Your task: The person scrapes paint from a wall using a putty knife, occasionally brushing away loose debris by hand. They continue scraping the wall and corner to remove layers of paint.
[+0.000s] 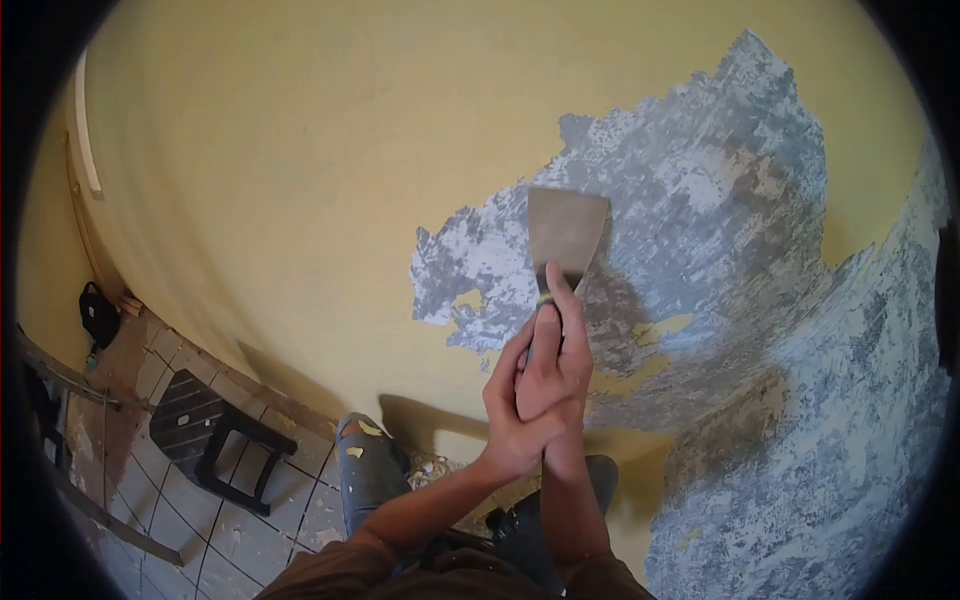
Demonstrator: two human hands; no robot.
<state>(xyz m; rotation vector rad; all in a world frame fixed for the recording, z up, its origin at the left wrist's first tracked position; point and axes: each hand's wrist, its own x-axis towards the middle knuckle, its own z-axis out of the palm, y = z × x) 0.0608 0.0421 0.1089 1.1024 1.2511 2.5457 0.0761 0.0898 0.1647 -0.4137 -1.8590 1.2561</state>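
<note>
A putty knife (pixel 567 228) with a broad metal blade is held upright against the wall, its blade over the border between bare grey patch and yellow paint. My right hand (pixel 562 372) is closed round its handle, one finger stretched up to the base of the blade. Wrapped in from the left, my left hand (pixel 512 440) is closed too, its thumb across the right wrist. Most of the handle is hidden by the fingers. Yellow paint (pixel 330 150) covers the wall left of and above the scraped patch (pixel 700 220), which has ragged edges.
A black step stool (pixel 195 425) stands on the tiled floor (pixel 235 545) at the left. Farther back is a black bag (pixel 98 315) near the wall. Paint flakes lie about my legs (pixel 365 470). Another scraped wall area (pixel 800 480) spreads at the lower right.
</note>
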